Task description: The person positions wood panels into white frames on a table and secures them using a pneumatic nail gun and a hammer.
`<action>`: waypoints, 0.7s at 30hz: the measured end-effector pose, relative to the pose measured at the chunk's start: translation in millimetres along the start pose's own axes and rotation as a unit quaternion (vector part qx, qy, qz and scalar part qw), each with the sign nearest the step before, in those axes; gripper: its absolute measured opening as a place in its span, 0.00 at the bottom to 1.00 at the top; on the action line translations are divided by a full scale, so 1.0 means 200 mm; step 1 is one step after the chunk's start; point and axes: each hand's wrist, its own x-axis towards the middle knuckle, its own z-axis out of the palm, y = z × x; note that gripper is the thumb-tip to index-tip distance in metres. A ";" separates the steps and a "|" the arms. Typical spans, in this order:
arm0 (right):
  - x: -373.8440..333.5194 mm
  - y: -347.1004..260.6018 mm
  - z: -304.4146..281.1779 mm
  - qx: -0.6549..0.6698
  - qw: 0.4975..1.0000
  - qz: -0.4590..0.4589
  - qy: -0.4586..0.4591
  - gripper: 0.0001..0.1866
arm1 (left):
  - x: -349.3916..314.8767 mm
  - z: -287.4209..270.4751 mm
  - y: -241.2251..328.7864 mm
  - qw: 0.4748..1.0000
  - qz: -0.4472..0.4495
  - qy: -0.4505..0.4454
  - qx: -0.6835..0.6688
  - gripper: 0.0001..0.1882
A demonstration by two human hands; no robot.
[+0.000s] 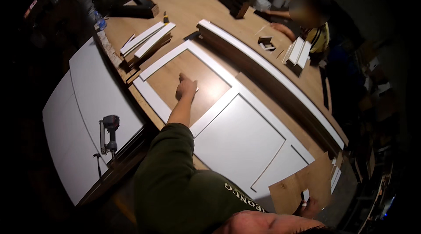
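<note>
The head view has a white frame (212, 64) lying across the middle of the picture, flat over the table (186, 8). The left hand (187, 88) reaches into the frame's upper opening, where wood-coloured surface shows; its index finger is stretched out and the other fingers look curled, though I cannot tell whether they grip anything. Below the crossbar, a white panel (239, 139) fills the frame's lower part. At the lower right, the right hand (310, 207) is by a wood-coloured board (287, 185); it is dim there, and I cannot tell how its fingers stand.

Just beside the frame, a long brown beam (263, 74) with a white top runs from upper centre to lower right. Short white-topped strips (154, 41) lie stacked at the upper left, near a yellow-and-black knife (165, 17). At the left, a nail gun (111, 131) and a hammer (98, 163) rest on large white sheets (61, 120). A co-worker (319, 36) is at the table's upper right side.
</note>
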 end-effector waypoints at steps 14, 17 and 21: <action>-0.15 0.10 -0.15 -0.034 0.998 0.035 -0.047 0.18 | 0.03 -0.02 -0.20 0.941 0.196 0.247 -0.124 0.28; 0.04 -0.17 -0.11 -0.022 0.995 0.102 0.000 0.18 | -0.11 -0.28 0.13 0.892 0.322 0.264 -0.175 0.26; 0.35 -0.40 0.03 -0.002 0.994 0.101 -0.036 0.18 | -0.34 -0.32 0.20 0.821 0.486 0.156 -0.257 0.27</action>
